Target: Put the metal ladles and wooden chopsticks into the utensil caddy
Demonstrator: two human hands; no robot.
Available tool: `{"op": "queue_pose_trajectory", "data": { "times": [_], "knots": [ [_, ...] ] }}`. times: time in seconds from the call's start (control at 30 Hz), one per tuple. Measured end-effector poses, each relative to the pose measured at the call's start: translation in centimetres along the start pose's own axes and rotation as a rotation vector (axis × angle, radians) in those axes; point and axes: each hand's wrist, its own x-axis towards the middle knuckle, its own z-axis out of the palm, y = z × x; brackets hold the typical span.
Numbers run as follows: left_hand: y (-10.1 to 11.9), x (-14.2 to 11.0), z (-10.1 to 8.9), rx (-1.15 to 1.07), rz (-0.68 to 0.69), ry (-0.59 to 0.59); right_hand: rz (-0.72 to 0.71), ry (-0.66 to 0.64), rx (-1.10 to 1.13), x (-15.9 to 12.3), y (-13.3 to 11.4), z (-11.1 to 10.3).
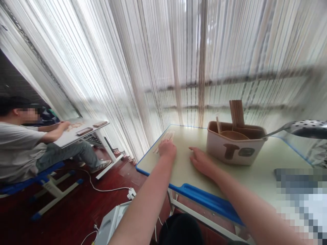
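Note:
My left hand [167, 149] rests at the far left part of the cream desktop, fingers closed over a bundle of thin pale sticks [170, 134]. Stick ends show beyond the knuckles and at the hand's left; the fingertips are hidden. To its right, my right hand [201, 161] lies low over the desktop, fingers stretched out and holding nothing. Just right of that hand stands a pinkish-white bin [217, 149] with a brown mushroom picture. Out of it rise a brown slatted wooden piece [237, 114], a round wooden spoon-like piece [233, 135] and a metal slotted ladle [306, 128].
The desk has a blue rim [204, 199]. String curtains [158, 61] hang behind it. At left, a person [17, 146] sits at another table [74, 136] with small wooden pieces. A white cable [107, 190] and a pale box [111, 217] are on the floor.

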Motion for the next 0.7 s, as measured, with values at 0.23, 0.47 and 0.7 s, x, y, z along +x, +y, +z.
{"op": "queue_pose_trajectory", "data": {
  "times": [0.23, 0.47, 0.7],
  "knots": [
    [0.3, -0.3, 0.0, 0.045, 0.032, -0.076, 0.002, -0.007, 0.009, 0.0, -0.2, -0.3],
    [0.6, -0.7, -0.2, 0.035, 0.065, -0.037, 0.028, -0.013, 0.045, 0.0, -0.2, -1.0],
    [0.8, -0.5, 0.2, 0.057, 0.041, -0.069, 0.048, -0.009, 0.052, 0.0, -0.4, -1.6]
  ]
}}
